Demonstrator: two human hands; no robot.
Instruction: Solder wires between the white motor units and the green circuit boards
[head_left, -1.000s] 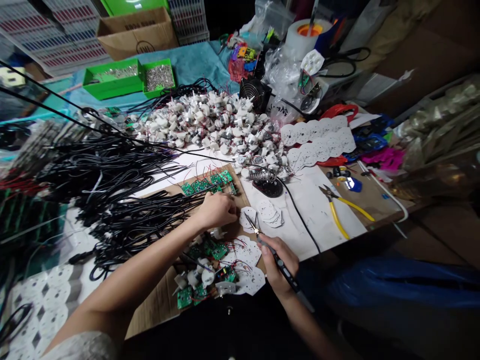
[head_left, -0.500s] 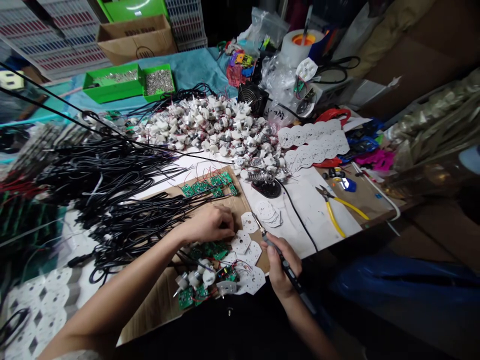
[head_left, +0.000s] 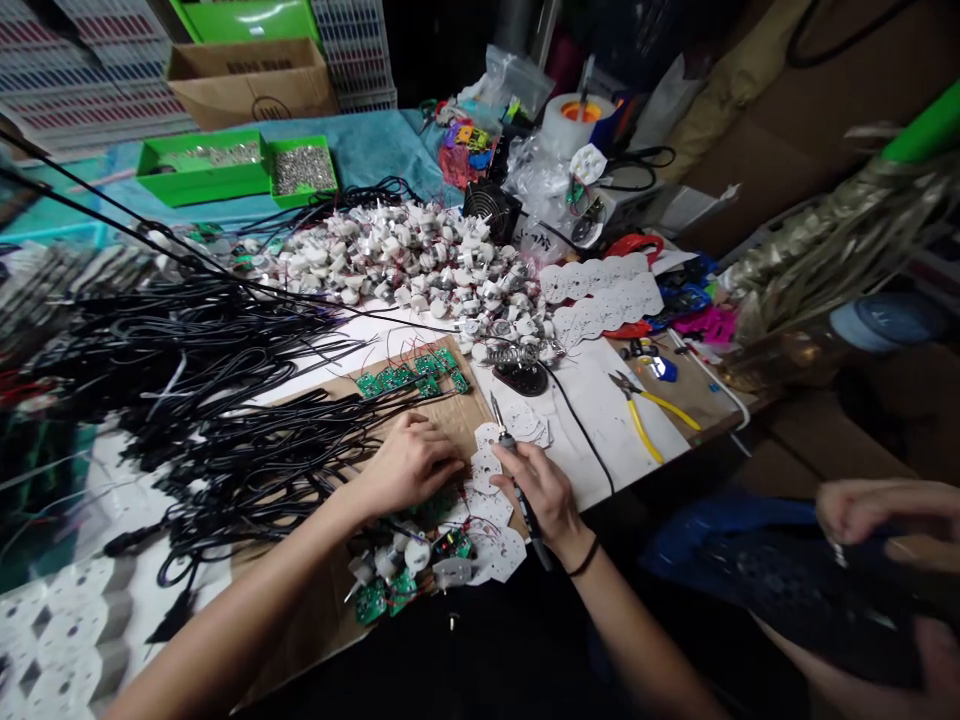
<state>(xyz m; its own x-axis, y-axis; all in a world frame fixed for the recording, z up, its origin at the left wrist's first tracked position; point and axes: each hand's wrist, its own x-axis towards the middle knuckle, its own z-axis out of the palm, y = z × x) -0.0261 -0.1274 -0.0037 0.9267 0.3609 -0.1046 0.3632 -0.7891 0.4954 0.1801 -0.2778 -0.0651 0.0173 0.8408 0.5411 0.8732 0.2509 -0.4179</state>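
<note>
My right hand (head_left: 546, 492) grips a soldering iron (head_left: 507, 440) by its dark handle, tip pointing up and away, close to the coil stand (head_left: 517, 372). My left hand (head_left: 414, 462) lies over the cardboard with its fingers curled down; whatever they pinch is hidden. Beside its fingertips runs a row of white scalloped circuit boards (head_left: 486, 468), and a loose stack of similar white boards (head_left: 529, 425) lies further right. Below my left hand are small white motors (head_left: 391, 560) and green circuit boards (head_left: 371, 602) with thin wires. More green boards (head_left: 416, 375) sit on the cardboard's far edge.
Black cables (head_left: 300, 440) cover the left side. A large heap of white motor parts (head_left: 420, 255) stands behind. Yellow-handled cutters (head_left: 643, 415) lie at right, near the table edge. Green bins (head_left: 202, 170) stand at the back. Another person's hands (head_left: 870, 510) show at far right.
My right hand has shifted its grip and turned the iron more upright, its tip moving away from me. My left hand stays over the cardboard. Another person's hands have come into view at right.
</note>
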